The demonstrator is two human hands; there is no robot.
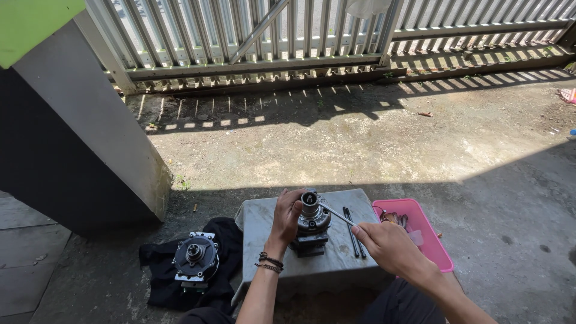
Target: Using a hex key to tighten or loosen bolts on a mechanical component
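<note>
A metal machine part (312, 223) with a round grey body and an upright shaft stands on a grey stone slab (264, 223). My left hand (287, 215) grips its left side. My right hand (387, 245) holds a thin metal rod (337, 214) whose far tip touches the top of the shaft. Two dark thin rods (354, 240) lie on the slab just right of the part.
A second round metal part (195, 259) rests on a black cloth (228, 240) to the left. A pink plastic tray (426, 234) with small parts sits right of the slab. A concrete pillar (90, 132) stands at the left, a metal gate (288, 36) behind.
</note>
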